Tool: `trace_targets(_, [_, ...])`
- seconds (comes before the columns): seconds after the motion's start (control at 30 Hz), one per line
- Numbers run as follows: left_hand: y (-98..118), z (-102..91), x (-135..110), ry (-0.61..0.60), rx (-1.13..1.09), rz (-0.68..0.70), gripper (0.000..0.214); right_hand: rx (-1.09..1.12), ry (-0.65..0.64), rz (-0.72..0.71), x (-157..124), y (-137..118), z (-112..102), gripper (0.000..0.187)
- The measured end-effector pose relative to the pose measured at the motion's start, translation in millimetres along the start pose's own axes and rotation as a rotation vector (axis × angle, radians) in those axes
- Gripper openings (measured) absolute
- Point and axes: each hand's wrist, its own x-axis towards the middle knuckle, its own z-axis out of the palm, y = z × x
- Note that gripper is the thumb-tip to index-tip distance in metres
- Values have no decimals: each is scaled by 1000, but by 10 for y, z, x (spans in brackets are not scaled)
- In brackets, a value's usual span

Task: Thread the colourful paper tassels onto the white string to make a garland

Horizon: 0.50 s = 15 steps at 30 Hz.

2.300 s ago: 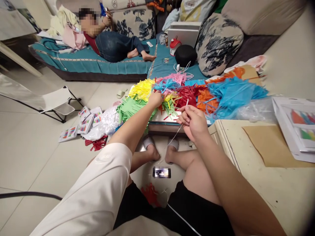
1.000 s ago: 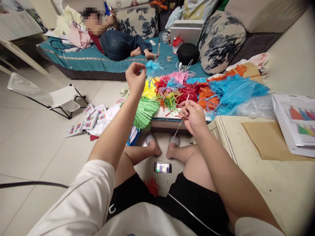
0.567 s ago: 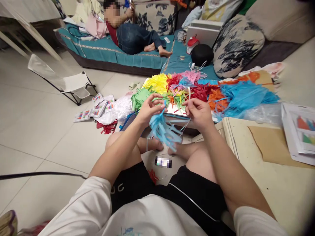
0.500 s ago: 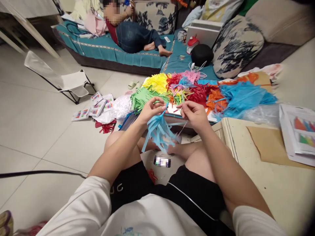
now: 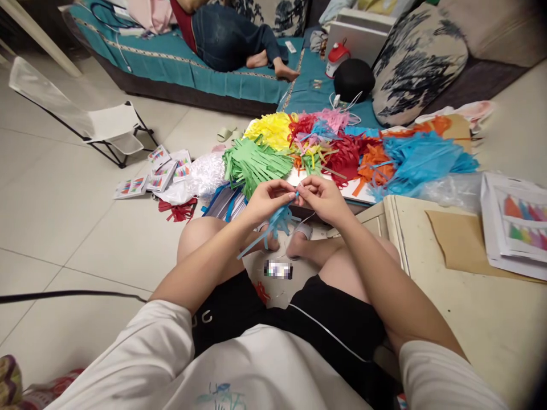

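The left hand pinches the top of a small blue tassel, which hangs just below the fingers with its strips fanning down and to the left; the back of that hand covers part of it. The right hand meets the left at the fingertips, thumb and forefinger closed on a thin white string. Exactly how string and tassel meet is hidden between the fingers, and the string's lower end is too fine to follow. Below, a phone lies on the floor between the legs, its screen blurred out, and the shorts partly hide a red scrap near it. Beyond the hands, a low table holds heaped green strips, yellow strips, red strips and blue strips, overlapping so that single tassels are hard to pick out. On the right, a white packet lies partly over brown paper on a cabinet that runs out of view. A person lies on the sofa, head cut off by the top edge. At the lower left corner, a patterned thing is cropped beyond telling.
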Motion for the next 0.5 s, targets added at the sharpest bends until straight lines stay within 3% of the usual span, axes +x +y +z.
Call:
trace_targets(0.3, [-98,-51,12,21,58,-22,47,-15,27,41,7,31,7,51])
trace_targets(0.5, [-173,-101,42,-12,131,72,40,-66,3,62,30,83,-35,55])
